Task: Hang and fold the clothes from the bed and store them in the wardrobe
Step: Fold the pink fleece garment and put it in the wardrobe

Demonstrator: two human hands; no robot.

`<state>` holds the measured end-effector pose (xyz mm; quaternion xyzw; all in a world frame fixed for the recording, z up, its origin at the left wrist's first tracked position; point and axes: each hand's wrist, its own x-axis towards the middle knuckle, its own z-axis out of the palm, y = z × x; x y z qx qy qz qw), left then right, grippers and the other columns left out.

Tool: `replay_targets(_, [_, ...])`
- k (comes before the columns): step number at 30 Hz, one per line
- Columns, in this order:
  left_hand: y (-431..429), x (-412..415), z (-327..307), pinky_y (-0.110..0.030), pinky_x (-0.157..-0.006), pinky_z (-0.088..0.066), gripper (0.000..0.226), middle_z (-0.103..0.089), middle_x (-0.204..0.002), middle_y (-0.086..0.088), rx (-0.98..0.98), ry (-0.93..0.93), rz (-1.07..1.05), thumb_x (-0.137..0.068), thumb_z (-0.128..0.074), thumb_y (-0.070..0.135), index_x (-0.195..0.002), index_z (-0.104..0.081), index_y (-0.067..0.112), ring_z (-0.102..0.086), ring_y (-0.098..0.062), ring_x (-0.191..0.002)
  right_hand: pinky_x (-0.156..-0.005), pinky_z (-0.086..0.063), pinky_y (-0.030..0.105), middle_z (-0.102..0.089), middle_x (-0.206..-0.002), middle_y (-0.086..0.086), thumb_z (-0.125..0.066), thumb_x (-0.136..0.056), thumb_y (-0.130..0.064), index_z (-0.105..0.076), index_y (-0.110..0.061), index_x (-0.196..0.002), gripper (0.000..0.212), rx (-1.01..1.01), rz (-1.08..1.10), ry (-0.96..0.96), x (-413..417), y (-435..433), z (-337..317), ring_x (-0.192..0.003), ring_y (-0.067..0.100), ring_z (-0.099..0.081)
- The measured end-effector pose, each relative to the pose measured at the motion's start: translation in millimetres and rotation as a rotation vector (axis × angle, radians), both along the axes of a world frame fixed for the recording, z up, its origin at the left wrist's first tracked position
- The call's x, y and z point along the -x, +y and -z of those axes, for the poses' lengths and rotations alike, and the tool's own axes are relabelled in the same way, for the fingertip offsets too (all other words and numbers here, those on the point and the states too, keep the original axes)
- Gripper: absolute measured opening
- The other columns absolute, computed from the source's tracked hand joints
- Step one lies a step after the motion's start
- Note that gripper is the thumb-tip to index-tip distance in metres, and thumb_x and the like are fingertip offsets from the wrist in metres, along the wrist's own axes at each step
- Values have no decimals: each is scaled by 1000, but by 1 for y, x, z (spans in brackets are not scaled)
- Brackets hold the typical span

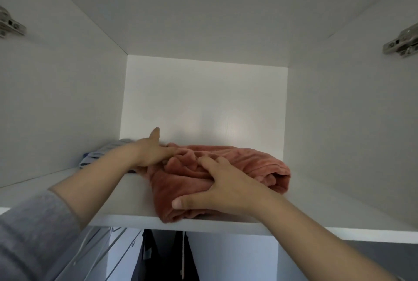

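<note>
We see the folded pink garment (237,167) lying on the wardrobe's top shelf (126,194), its front fold just over the shelf edge, beside a blue-grey folded pile (99,155) at the left. Our left hand (153,150) lays straight, released fingers on its back left corner. Our right hand (217,186) spreads over the top with the thumb against the front fold, seemingly pressing rather than pinching.

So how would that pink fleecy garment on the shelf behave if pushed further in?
Probably floppy: the pink garment lies in soft rumpled folds and dents under the right hand. Likely bunches rather than slides, since its front edge droops over the shelf.
</note>
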<state>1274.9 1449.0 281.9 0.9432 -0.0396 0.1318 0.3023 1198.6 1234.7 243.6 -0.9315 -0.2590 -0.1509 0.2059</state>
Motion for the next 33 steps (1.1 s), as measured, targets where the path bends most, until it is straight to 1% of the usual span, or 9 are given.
replay_targets(3, [8, 6, 5, -19, -101, -28, 81, -22, -158, 1, -69, -208, 186, -87, -63, 50, -153, -19, 36, -37, -9, -130, -111, -34, 33, -37, -143, -6, -71, -73, -65, -43, -38, -138, 76, -2, -31, -82, -6, 3, 4, -134, 16, -36])
replay_targets(6, [11, 4, 13, -11, -104, -23, 52, -32, -153, 15, -54, -284, 374, -91, -65, 30, -139, -46, 40, -33, 5, -130, -112, -33, 30, -48, -138, -16, -71, -83, -47, -60, -31, -118, 40, -11, -165, -140, -10, -2, 5, -133, 5, -35])
replay_targets(8, [7, 6, 13, -11, -106, -29, 32, -43, -144, 18, 11, -203, 473, -93, -62, 17, -120, -66, 34, -40, 4, -130, -101, -35, 13, -55, -118, -29, -71, -86, -37, -60, -35, -90, 12, -33, -222, -149, -9, -8, 3, -118, -12, -42])
replay_targets(11, [1, 6, 13, -19, -104, -41, 21, -66, -121, 13, 86, -62, 531, -96, -57, 14, -105, -75, 20, -59, -6, -118, -73, -37, 6, -55, -84, -32, -69, -88, -32, -53, -26, -72, 23, -60, -245, -137, -13, -22, 0, -83, -13, -51])
replay_targets(15, [4, 15, 12, -19, -96, -46, 26, -70, -113, 15, 69, 15, 550, -90, -59, 42, -109, -72, 30, -62, -1, -109, -66, -36, 16, -52, -78, -18, -66, -89, -39, -54, -22, -77, 23, -54, -235, -101, -27, -43, 2, -73, -2, -49])
replay_targets(19, [11, 25, 14, -9, -86, -47, 43, -65, -115, 29, 127, 147, 618, -71, -76, 57, -112, -66, 48, -60, 10, -106, -67, -42, 31, -61, -75, 6, -64, -89, -12, -61, 0, -83, 14, -113, -129, -130, -43, -73, 0, -69, 6, -49])
replay_targets(23, [-2, 21, 26, -1, -75, -40, 70, -62, -109, 26, -233, -133, 547, -63, -88, 43, -125, -55, 38, -56, 21, -84, -88, -52, 31, -74, -92, 0, -62, -88, 6, -74, -8, -96, 20, -201, -9, -77, -46, -104, -6, -89, 13, -68])
replay_targets(27, [-14, 12, 33, -2, -67, -37, 65, -56, -107, 16, -302, -329, 489, -62, -86, 46, -118, -56, 34, -48, 22, -81, -101, -47, 24, -68, -110, -24, -57, -89, 6, -63, -39, -113, 51, -401, -34, -117, -26, -99, -9, -110, -9, -59])
replay_targets(33, [-24, 14, 42, -25, -77, -39, 48, -49, -96, 11, -389, -487, 412, -64, -74, 58, -98, -51, 34, -48, -8, -90, -115, -29, 25, -33, -147, -25, -76, -77, -39, -40, -41, -144, 76, -40, -123, -306, -3, -50, 1, -138, -4, -28])
